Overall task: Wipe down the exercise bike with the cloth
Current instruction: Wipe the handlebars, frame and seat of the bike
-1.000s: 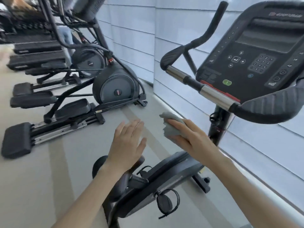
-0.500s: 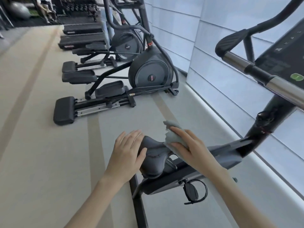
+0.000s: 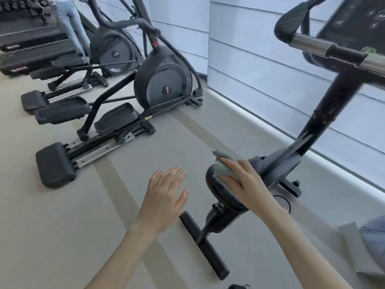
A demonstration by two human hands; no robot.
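Observation:
The black exercise bike fills the right side: its saddle (image 3: 218, 189) sits low at centre right, its upright post (image 3: 325, 113) rises to the handlebar (image 3: 316, 44) and console (image 3: 354, 19) at the top right. My right hand (image 3: 248, 184) presses a crumpled grey cloth (image 3: 226, 165) onto the top of the saddle. My left hand (image 3: 166, 195) hovers flat with fingers spread, just left of the saddle and apart from it, holding nothing.
The bike's rear floor bar (image 3: 203, 245) lies below the saddle. An elliptical trainer (image 3: 162, 84) stands on the grey floor at the upper left, with more machines behind it. A person in jeans (image 3: 70, 24) stands at the far top left. White panelled wall (image 3: 250, 65) runs along the right.
My left hand has come off the saddle and moved left. My right hand with the cloth now rests on the saddle top. The view has turned, showing more of the bike's post.

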